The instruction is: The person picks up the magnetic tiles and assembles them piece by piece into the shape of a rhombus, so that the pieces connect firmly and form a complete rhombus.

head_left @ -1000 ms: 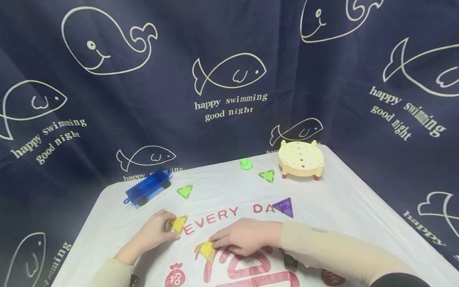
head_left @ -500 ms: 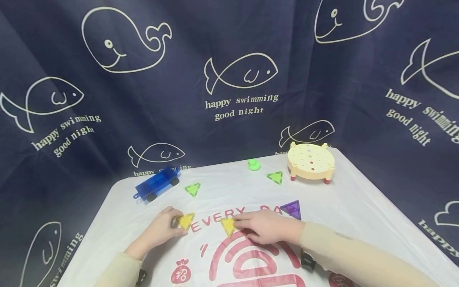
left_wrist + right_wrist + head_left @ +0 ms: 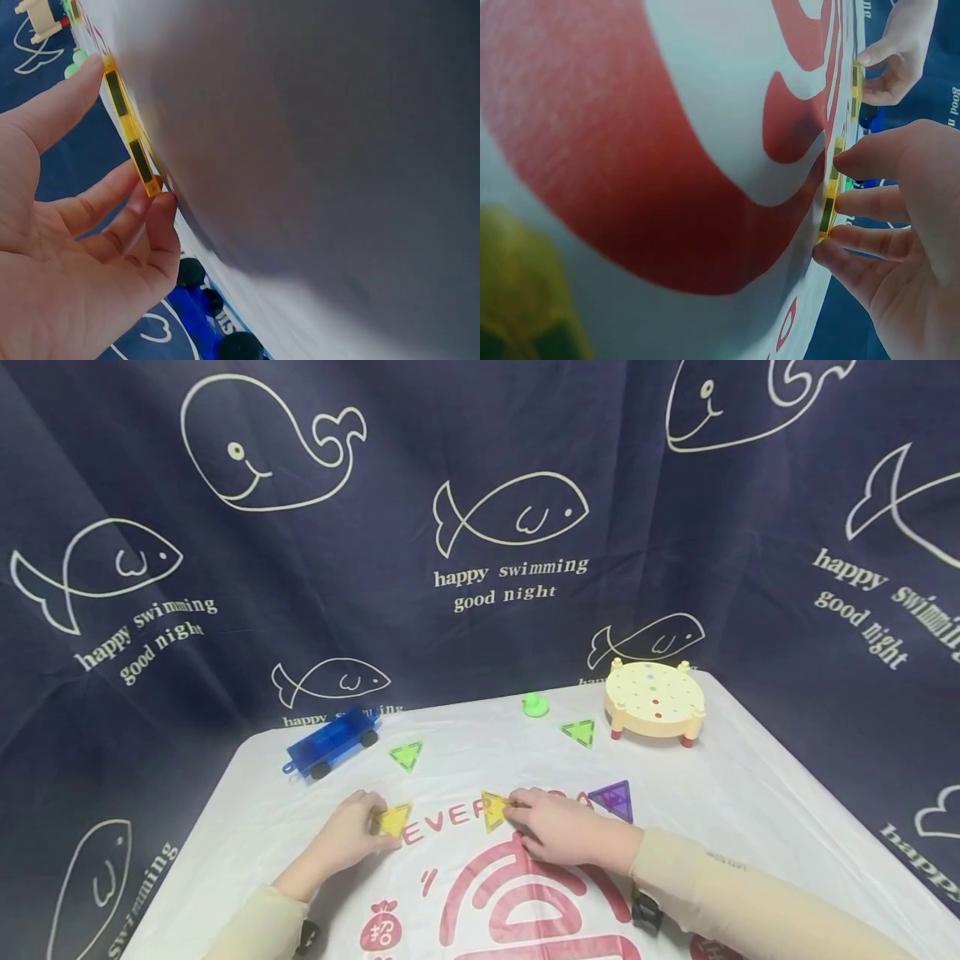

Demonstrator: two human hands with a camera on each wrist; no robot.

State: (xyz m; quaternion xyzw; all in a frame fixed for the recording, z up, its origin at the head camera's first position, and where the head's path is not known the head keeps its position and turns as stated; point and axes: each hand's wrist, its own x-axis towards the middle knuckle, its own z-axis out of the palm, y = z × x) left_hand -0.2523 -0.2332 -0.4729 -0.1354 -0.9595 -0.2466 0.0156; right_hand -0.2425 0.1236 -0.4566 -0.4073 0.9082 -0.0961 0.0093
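My left hand (image 3: 345,831) pinches a translucent yellow triangle magnetic tile (image 3: 395,819) at its left side, low over the printed white tablecloth. In the left wrist view that tile (image 3: 129,124) shows edge-on, dark strips along it, between thumb and fingertips. To the right, my right hand (image 3: 562,828) holds a second yellow triangle tile (image 3: 492,810) by its right side; the fingers cover part of it. The right wrist view shows this tile (image 3: 829,202) edge-on, close to the cloth. A gap of cloth separates the two tiles.
Beyond the hands lie two green triangle tiles, one left (image 3: 407,756) and one right (image 3: 578,732). A purple triangle tile (image 3: 613,799) lies beyond my right wrist. Along the back are a blue wheeled toy car base (image 3: 333,743), a green toy duck (image 3: 535,705) and a cream pegboard stool (image 3: 654,697).
My right hand has carried its yellow tile away from the near side and slightly right, up to the red lettering. My left hand stays about where it was. The head view has shifted a little.
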